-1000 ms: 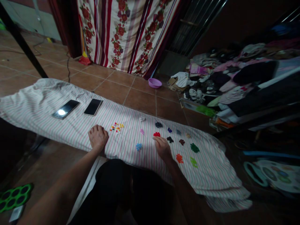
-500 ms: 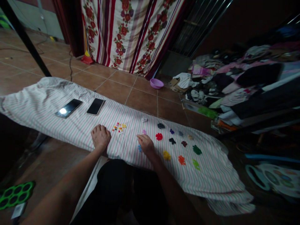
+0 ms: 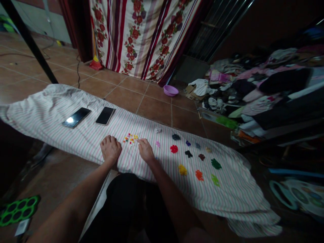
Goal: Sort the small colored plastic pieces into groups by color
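Observation:
On a striped cloth (image 3: 152,175) lies a mixed pile of tiny yellow, red, orange and white pieces (image 3: 131,138). My right hand (image 3: 146,150) is at the pile's right edge, thumb and forefinger drawn together. Whatever may sit between those fingertips is too small to make out. Left of the pile, my left hand (image 3: 110,148) rests palm down on the cloth, fingers laid out, holding nothing visible. Single-colour heaps spread to the right, among them pink (image 3: 158,144), red (image 3: 173,149), yellow (image 3: 182,169), black (image 3: 188,154) and dark green (image 3: 216,164). A light blue heap is mostly hidden by my right hand.
Two phones (image 3: 76,117) (image 3: 105,115) lie on the cloth at the left. Beyond its far edge, a purple basin (image 3: 170,90) stands on the tiled floor. Clothes (image 3: 243,84) are piled at the right, and a dark pole (image 3: 32,44) slants at the left.
My right hand has moved left from beside the pink and light blue heaps to the mixed pile. The pink heap is now uncovered. My left hand stays in place; the view shifts slightly.

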